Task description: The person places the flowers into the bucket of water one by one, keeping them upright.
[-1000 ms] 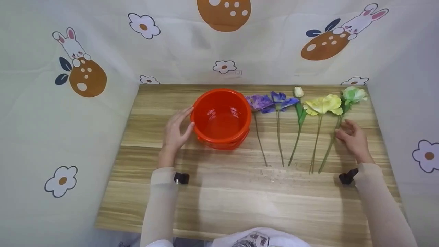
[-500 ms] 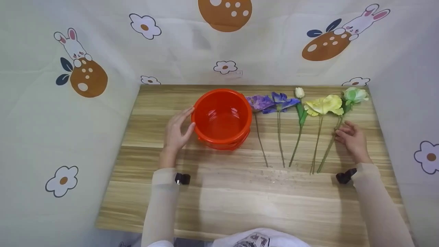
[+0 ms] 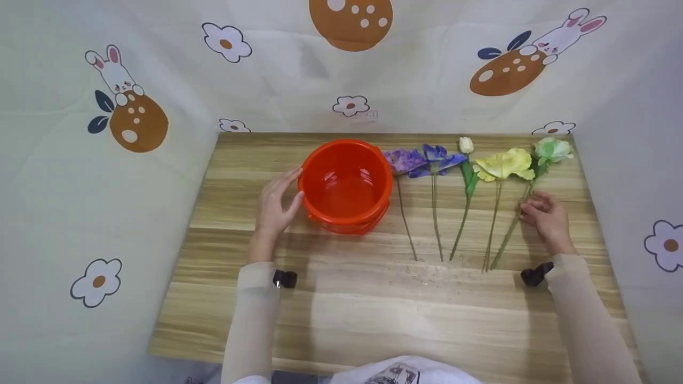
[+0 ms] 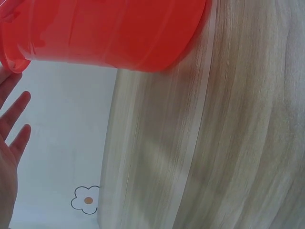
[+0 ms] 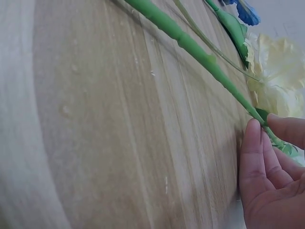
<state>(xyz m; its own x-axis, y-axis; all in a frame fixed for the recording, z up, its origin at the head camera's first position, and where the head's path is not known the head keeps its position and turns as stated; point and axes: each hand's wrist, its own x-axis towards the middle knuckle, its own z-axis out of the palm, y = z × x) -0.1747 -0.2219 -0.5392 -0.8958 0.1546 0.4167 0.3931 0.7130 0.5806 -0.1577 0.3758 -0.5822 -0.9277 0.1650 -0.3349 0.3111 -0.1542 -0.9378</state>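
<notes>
An orange-red bucket (image 3: 349,228) stands upright on the wooden table, its inside visible from above. At its left side is my left hand (image 3: 275,205), fingers fairly straight and fingertips right at the rim; the left wrist view shows the spread fingers (image 4: 15,114) beside the bucket wall (image 4: 105,33). My right hand (image 3: 548,221) pinches the stem (image 5: 200,56) of the pale green flower (image 3: 553,150) between thumb and fingertips, just below the bloom. This stem slants down towards the yellow flower's stem (image 3: 493,218), their lower ends close together.
Left of the yellow flower (image 3: 504,163) lie a white tulip (image 3: 466,144), a blue-violet flower (image 3: 435,160) and a purple flower (image 3: 404,160) touching the bucket's outline. Water drops (image 3: 425,283) dot the wooden table (image 3: 373,320). Printed cloth (image 3: 288,80) encloses the back and sides.
My right hand has shifted slightly left and nearer, and the green flower's lower stem end has swung left towards the yellow flower's stem. My left hand keeps its place at the bucket.
</notes>
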